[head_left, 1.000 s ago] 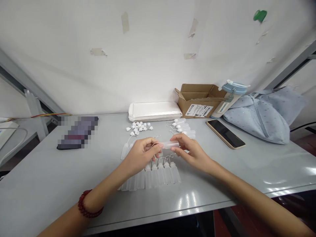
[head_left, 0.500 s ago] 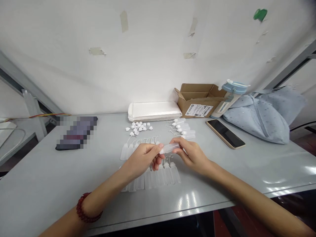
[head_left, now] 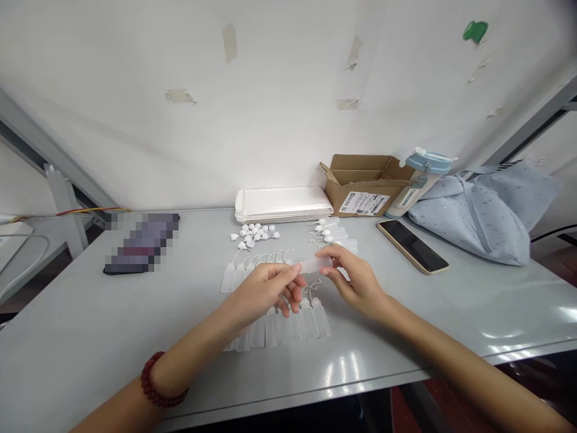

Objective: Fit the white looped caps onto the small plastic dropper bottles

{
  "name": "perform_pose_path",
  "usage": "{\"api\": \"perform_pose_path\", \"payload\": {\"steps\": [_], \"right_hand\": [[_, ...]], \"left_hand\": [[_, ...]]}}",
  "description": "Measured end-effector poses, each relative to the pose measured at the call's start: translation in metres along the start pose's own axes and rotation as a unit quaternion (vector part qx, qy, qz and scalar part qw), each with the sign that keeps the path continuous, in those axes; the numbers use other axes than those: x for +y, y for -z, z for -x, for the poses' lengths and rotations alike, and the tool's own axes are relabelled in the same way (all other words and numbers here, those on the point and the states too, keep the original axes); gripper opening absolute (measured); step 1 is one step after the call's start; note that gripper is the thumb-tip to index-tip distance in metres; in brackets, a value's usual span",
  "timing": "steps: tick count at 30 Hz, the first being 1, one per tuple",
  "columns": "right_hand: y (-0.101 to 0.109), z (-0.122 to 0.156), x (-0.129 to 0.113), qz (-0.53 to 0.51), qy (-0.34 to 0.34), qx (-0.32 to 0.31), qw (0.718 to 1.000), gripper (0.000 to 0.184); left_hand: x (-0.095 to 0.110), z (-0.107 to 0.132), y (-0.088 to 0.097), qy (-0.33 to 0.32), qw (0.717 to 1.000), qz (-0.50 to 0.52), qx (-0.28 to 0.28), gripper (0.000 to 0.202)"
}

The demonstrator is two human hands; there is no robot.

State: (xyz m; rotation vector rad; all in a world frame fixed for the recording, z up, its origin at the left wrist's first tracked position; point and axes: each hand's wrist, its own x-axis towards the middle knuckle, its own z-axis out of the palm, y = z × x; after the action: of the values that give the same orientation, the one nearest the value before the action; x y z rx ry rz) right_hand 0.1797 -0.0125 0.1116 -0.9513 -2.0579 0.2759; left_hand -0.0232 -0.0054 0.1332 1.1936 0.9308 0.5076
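A small translucent squeeze bottle (head_left: 314,264) is held between my two hands above the table. The thumb and fingers of my left hand (head_left: 268,290) close on its left end, hiding its neck. My right hand (head_left: 356,278) pinches the opposite end between thumb and fingers. Below my hands lies a row of similar bottles (head_left: 288,328) with thin strap-like tips, partly covered by my left arm. Another row of bottles (head_left: 231,278) lies behind my left hand. A pile of small white caps (head_left: 255,233) sits farther back. Several capped bottles (head_left: 332,233) lie beyond my right hand.
White flat cartons (head_left: 283,203) are stacked against the wall beside an open cardboard box (head_left: 367,183). A tumbler (head_left: 417,180), a light-blue cloth bag (head_left: 473,216) and a phone (head_left: 412,245) stand or lie at right. A dark, pixelated object (head_left: 142,243) lies at left.
The bottle has tilted slightly and shifted a little to the right and up in my hands. My left fingers have spread a bit below it. The view has shifted slightly.
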Motion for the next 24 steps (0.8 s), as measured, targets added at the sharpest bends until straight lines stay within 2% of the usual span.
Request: {"api": "perform_pose_path", "payload": {"steps": [8,12,15,19,21,22,24], "right_hand": [[0.001,0.001,-0.004,-0.009,-0.017,-0.025,0.999,0.015],[0.002,0.001,-0.003,-0.024,-0.031,-0.042,0.998,0.017],[0.002,0.000,-0.003,-0.043,-0.056,-0.050,0.996,0.021],[0.002,-0.002,-0.002,-0.052,-0.094,-0.064,0.992,0.024],[0.002,-0.003,-0.001,-0.055,-0.107,-0.069,0.990,0.024],[0.002,-0.003,-0.001,-0.060,-0.111,-0.069,0.990,0.024],[0.002,-0.003,-0.001,-0.073,-0.114,-0.064,0.989,0.023]], "left_hand": [[0.002,0.001,0.005,-0.041,0.999,-0.017,-0.005,0.037],[0.000,0.002,0.004,-0.091,0.990,-0.111,0.017,0.035],[-0.001,0.004,0.000,-0.135,0.967,-0.209,0.045,0.036],[-0.007,0.001,-0.005,-0.257,0.903,-0.328,0.108,0.039],[-0.009,0.000,-0.005,-0.290,0.878,-0.359,0.127,0.039],[-0.009,0.000,-0.005,-0.292,0.876,-0.362,0.131,0.039],[-0.008,0.000,-0.004,-0.269,0.889,-0.345,0.131,0.038]]}}
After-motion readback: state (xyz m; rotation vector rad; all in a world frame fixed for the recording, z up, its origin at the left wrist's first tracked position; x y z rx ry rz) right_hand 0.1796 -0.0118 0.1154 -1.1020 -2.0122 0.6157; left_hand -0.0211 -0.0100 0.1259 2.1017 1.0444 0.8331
